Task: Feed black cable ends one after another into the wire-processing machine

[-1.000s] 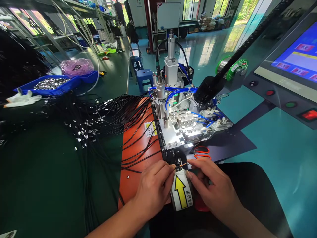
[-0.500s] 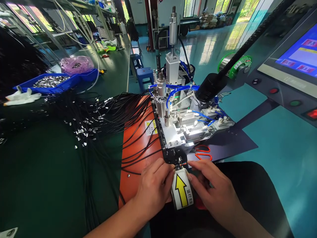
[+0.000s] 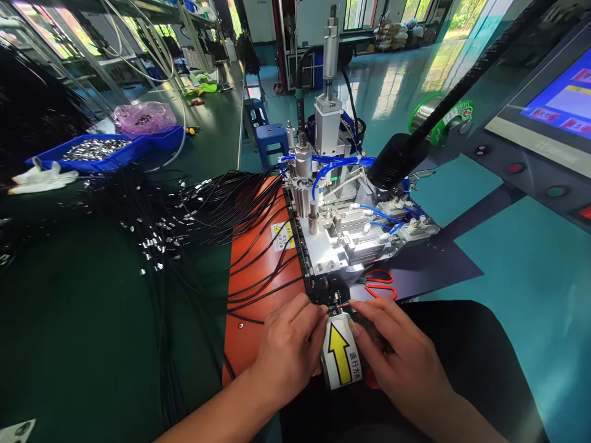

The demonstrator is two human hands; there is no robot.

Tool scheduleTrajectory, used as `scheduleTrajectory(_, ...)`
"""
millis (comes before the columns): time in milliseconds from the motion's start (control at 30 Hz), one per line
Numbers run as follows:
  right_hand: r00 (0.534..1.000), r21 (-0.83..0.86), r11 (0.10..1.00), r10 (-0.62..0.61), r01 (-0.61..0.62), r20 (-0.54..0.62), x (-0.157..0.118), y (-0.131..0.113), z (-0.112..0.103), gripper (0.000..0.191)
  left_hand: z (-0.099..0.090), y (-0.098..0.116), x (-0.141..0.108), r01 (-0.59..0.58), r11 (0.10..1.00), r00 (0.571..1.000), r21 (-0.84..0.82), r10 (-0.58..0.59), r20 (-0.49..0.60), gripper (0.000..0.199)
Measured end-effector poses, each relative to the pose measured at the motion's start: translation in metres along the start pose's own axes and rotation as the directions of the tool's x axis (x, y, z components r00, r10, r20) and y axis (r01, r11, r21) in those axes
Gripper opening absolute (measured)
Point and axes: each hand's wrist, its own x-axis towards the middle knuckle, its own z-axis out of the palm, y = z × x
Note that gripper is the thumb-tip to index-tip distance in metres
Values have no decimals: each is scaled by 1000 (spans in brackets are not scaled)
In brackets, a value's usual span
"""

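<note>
My left hand (image 3: 290, 337) pinches a black cable (image 3: 247, 318) near its end, over the front of the machine. Thin coloured wires (image 3: 342, 305) come out of that end, and the fingertips of my right hand (image 3: 402, 351) are closed on them. Just below the wires is a white guide block (image 3: 341, 354) with a yellow arrow, between my two hands. My right thumb rests at its upper edge. The machine's small front fixture (image 3: 337, 296) stands right behind the wires. My fingers partly hide the wire tips.
Several black cables lie across the orange plate (image 3: 249, 258). Red-handled scissors (image 3: 381, 290) lie right of the metal machine (image 3: 323, 246). A blue tray (image 3: 50, 165) of metal parts sits on the green bench at left. A control panel (image 3: 530, 138) and solder spool (image 3: 427, 117) are at right.
My view has shifted slightly. Both hands keep almost the same place and grip, with the coloured wires lying a little lower and flatter between the fingertips.
</note>
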Motion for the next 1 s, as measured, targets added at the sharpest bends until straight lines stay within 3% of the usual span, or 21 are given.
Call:
scheduleTrajectory(267,998,-122,991,-60,59,-5,-6,2,7,31,1,1,1,-15,999,1000,50,15,-14,17)
scheduleTrajectory(567,1000,30,999,16,-16,7,-4,-4,1,30,1,2,0,-16,998,1000,63,16,-4,20)
scheduleTrajectory(867,999,15,999,-48,48,-22,-10,-2,7,38,2,1,1,5,999,1000,39,-4,-5,17)
scheduleTrajectory(1000,997,106,992,72,-70,-20,-6,-3,7,25,4,-1,1,20,999,1000,27,-20,-5,16)
